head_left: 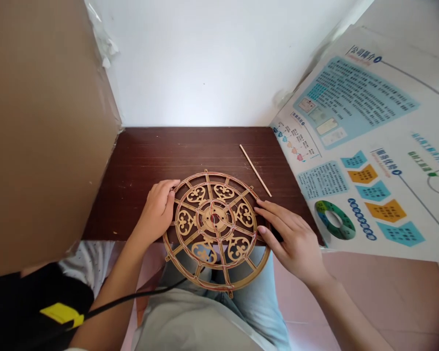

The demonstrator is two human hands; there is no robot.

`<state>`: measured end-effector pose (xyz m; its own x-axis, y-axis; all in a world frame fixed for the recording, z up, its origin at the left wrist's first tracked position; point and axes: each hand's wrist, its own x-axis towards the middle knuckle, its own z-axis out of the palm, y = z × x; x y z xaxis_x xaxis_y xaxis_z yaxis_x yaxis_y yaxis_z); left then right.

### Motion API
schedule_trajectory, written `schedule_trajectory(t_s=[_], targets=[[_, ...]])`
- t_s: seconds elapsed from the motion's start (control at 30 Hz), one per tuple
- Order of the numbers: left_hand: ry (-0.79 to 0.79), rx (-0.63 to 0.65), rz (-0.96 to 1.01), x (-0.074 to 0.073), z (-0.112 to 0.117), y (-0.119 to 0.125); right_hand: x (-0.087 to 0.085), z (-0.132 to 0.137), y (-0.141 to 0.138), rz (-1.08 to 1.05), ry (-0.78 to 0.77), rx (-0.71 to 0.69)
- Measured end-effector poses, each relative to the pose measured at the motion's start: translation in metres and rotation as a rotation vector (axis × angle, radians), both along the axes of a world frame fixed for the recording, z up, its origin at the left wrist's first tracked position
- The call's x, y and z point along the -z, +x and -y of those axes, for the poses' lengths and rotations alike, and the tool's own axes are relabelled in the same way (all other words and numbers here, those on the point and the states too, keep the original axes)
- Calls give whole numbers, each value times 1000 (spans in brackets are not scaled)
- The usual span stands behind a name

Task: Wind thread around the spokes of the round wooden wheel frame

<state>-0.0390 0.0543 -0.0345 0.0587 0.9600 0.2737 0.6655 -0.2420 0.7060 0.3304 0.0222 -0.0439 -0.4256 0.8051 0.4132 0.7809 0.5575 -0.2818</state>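
Observation:
A round, golden-brown openwork frame [225,260] with spokes, rings and scroll ornaments lies partly on the dark table, its near part overhanging the edge above my lap. Thin reddish wires run along its rings and spokes and gather at the hub. My left hand [156,209] is closed around the frame's left rim, thumb and fingers near the upper left. On the right rim rests my right hand [290,239], fingers stretched out and thumb apart, fingertips touching the frame. A thin pale wooden stick [255,169] lies beyond the frame, apart from both hands.
The dark brown table [149,151] ends at a white wall [205,63]. A brown cardboard panel [44,122] stands at left, a printed poster board [369,146] at right. A black cable [131,296] with a yellow tag [60,314] crosses near my left forearm.

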Motion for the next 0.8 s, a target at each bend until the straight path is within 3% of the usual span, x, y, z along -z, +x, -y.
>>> schedule_trajectory(t_s=[0.13,0.23,0.33,0.47,0.63,0.8], targets=[[70,-83,154,-2,-1,-3,0,0,0,15,-2,1],[172,-229,303,-6,14,-3,1,0,1,19,-2,-7],[288,-423,452,-3,47,5,1,0,0,21,6,-8],[349,-606,677,15,101,28,-1,-1,0,15,7,-18],[75,-645,883,28,133,49,-5,-3,8,-33,-65,-88],[-127,-618,996,18,140,52,-6,-6,15,-65,-83,-156]])
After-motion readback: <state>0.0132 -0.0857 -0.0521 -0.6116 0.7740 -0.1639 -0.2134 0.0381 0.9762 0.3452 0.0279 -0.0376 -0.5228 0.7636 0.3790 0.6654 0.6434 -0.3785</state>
